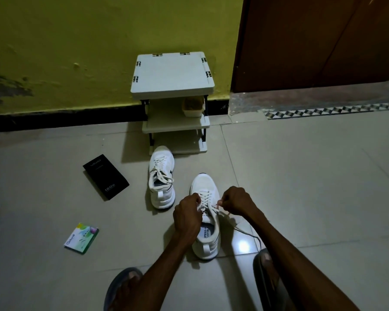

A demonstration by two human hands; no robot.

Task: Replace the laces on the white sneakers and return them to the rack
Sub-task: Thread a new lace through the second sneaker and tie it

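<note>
wall (76, 41): yellow-green, stained | door (323, 41): brown wood | floor (301, 176): pale tiles | light: dim

Floor tiles (301, 176): pale, glazed, smooth and glossy, with one bright reflected patch. Wall (76, 41): yellow-green paint, matt and uneven, blistered in spots and stained dark at the left. Door (312, 41): brown wood, smooth, with a dull sheen. Shoe rack (173, 72): off-white shelves of matt moulded plastic on thin dark posts of a material that cannot be told. Near sneaker (206, 187) and far sneaker (163, 157): white, with a matt cloth-like toe and smoother heel panels. Laces (206, 198): flat woven cloth, matt. Black box (105, 177): card with a satin sheen. Odonil packet (81, 238): printed card, slightly glossy.
</note>
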